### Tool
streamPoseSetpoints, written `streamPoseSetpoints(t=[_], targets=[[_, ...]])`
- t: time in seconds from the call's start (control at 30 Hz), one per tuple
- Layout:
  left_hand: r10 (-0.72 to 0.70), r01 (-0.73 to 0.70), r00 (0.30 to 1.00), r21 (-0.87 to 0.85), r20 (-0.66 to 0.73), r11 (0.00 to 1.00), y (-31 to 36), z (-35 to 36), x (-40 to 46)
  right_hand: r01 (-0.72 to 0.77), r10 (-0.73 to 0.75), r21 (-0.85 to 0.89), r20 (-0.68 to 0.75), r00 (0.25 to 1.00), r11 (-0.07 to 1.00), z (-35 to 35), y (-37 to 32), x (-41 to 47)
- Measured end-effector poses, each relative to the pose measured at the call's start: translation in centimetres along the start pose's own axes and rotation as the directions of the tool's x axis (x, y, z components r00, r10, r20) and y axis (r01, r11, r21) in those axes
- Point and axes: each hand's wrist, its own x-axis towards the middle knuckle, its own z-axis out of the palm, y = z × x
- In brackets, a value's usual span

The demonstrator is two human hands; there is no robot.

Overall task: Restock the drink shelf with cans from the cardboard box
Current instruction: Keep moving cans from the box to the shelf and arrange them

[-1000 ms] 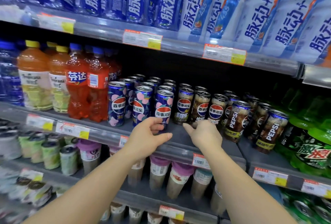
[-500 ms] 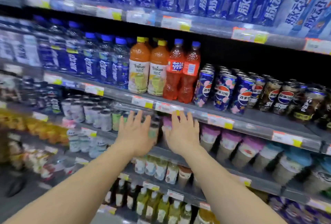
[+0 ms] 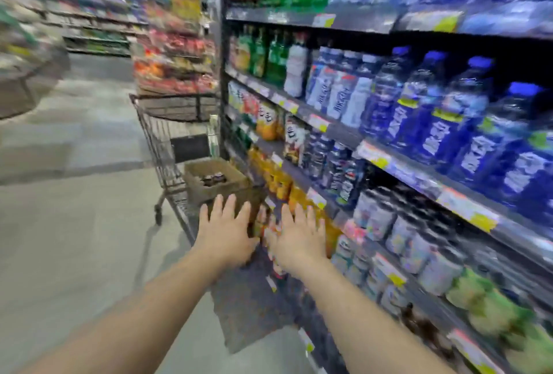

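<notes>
Swung left off the can row seen a moment ago: shelf (image 3: 419, 176) now slanting down the right side, aisle floor open on the left. Nearest, both bare forearms reaching forward. Left hand (image 3: 225, 231) empty, grip spread, fingers fanned. Right hand (image 3: 299, 236) just beside it, likewise empty and splayed, holding nothing. Just past the fingertips, the box (image 3: 215, 183) sitting in a wire cart (image 3: 167, 158) parked against the shelf's far-left end; a few dark cans (image 3: 213, 179) visible inside, blurred, count impossible to tell. Left hand overlapping the box's near wall in view; touching or short of it, cannot tell. Beyond, more blurred aisles and stock. Likely meaning: last placement done, heading back for another load. Next: dip into the box and close on cans.
</notes>
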Motion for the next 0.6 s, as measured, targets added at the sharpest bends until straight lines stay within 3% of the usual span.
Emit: streamPoseSetpoints(t=[0.17, 0.33, 0.47, 0.6], targets=[[-0.205, 0.204, 0.979, -0.024, -0.026, 0.979, -10.5, -1.6, 9.0, 0.188, -0.190, 0.033, 0.071, 0.979, 0.982, 1.3, -9.4, 12.7], [-0.322, 0.320, 0.946, -0.085, -0.019, 0.944, -19.0, -1.0, 15.9, 0.294, -0.296, 0.036, 0.082, 0.952, 0.955, 3.0, -16.9, 22.5], [-0.323, 0.324, 0.946, -0.076, 0.023, 0.943, -25.2, 0.5, 22.5, 0.291, -0.291, 0.023, 0.110, 0.950, 0.957, 6.0, -21.8, 29.8], [-0.235, 0.236, 0.972, -0.070, 0.020, 0.969, -31.5, 1.1, 30.4, 0.183, -0.183, 0.015, 0.111, 0.977, 0.983, 9.2, -26.3, 37.4]])
